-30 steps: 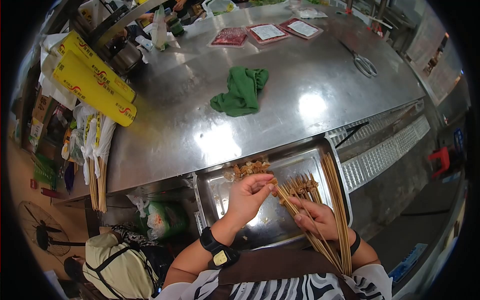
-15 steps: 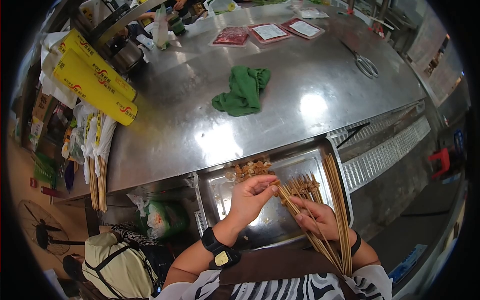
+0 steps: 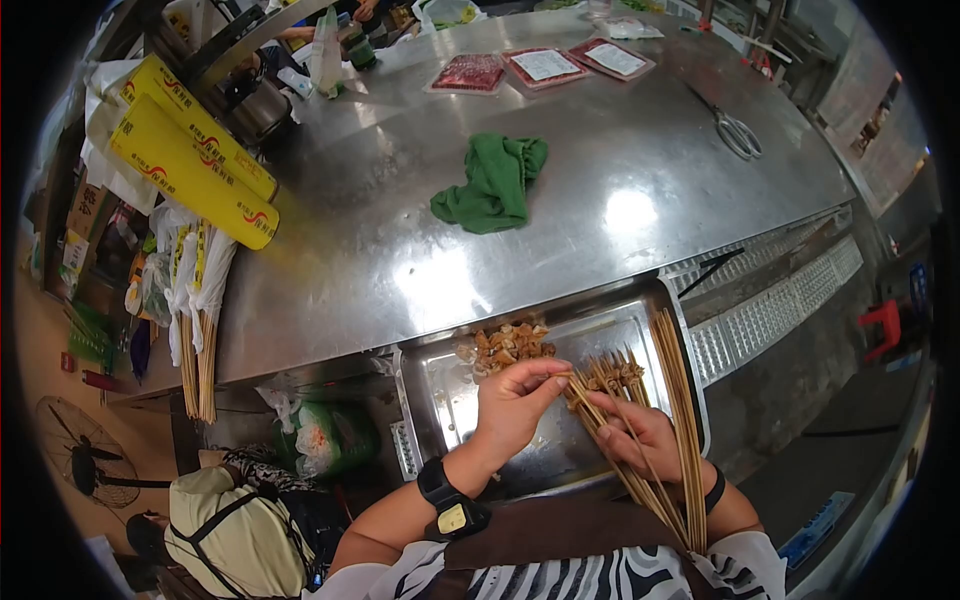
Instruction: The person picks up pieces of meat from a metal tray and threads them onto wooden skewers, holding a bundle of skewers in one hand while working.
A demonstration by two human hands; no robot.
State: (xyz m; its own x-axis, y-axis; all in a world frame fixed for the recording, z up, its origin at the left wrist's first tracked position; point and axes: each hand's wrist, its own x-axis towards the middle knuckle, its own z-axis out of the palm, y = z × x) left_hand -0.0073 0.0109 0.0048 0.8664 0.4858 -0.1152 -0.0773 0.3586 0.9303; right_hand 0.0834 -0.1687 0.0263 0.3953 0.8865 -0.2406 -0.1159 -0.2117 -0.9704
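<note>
My left hand (image 3: 515, 405) is closed in a pinch, thumb against index finger, at the tips of several bamboo skewers. Whether a small food piece sits between those fingertips is hard to make out. Wrapped around a thin bamboo skewer (image 3: 640, 445), my right hand (image 3: 648, 438) is closed just beside it. Both hands are above a metal tray (image 3: 405, 405). Brown food pieces (image 3: 508, 346) lie heaped at its far left. Threaded skewers (image 3: 618, 376) rest beyond my right hand, and bare bamboo skewers (image 3: 682, 420) lean along the tray's right side.
Beyond the tray stretches a steel table (image 3: 350, 270) with a green cloth (image 3: 495, 180), scissors (image 3: 738, 133) and packs of red meat (image 3: 545, 67). Yellow rolls (image 3: 195, 170) and bagged skewers (image 3: 205, 300) occupy the left. A person (image 3: 235, 530) is at lower left.
The view has shifted slightly, moving the table items a little to the right. My left hand has moved slightly right and down, still pinching. My right hand keeps its hold.
</note>
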